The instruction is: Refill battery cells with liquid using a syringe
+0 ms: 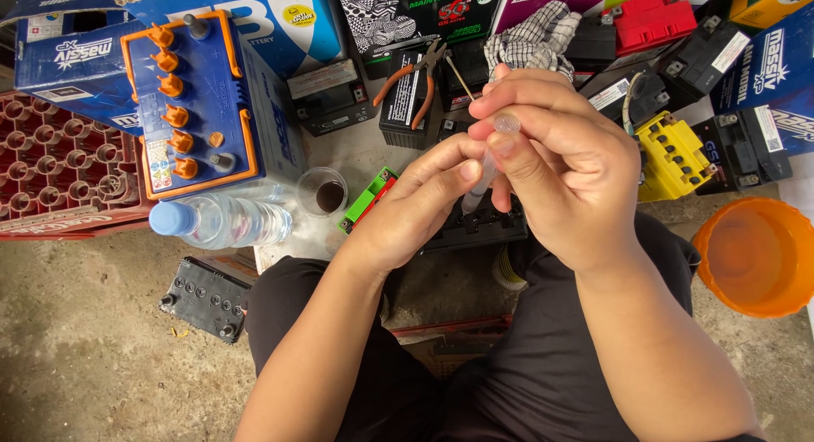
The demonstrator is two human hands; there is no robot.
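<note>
Tube: a small clear plastic tube [492,158] is held upright between both hands, above a black battery [475,226] that sits on the floor between the person's knees.
Right hand: the right hand [564,166] has its grip closed on the upper end of the tube, thumb across the front and the forefinger curled over the round clear top.
Left hand: the left hand [424,205] pinches the tube lower down with thumb and fingertips, its grip closed on the tube too.
Where the tube points: the lower tip hangs just above the battery top; whether it touches an opening cannot be told, since the hands cover that spot.
How to do it well: in my judgement the lower hand should steady the tip while the upper one does any pressing, slowly, so nothing spills onto skin or cloth.
Angle: holding the tube straight up and down looks wisest; a tilt could let liquid run out at the side.
Nearby on the floor: a clear cup [322,192] with dark liquid stands just left of the hands, beside a water bottle [225,220] lying on its side.
Behind the hands: orange-handled pliers [415,77] rest on a black battery, and a checked cloth [534,37] lies further back.
Left side: a blue battery with orange caps [191,103] stands next to a red crate [59,162].
Right side: an orange bowl [755,255] sits well apart from the work, with a yellow battery [670,158] behind it.
Risk: the cup is near the left elbow's path and could be knocked.
</note>
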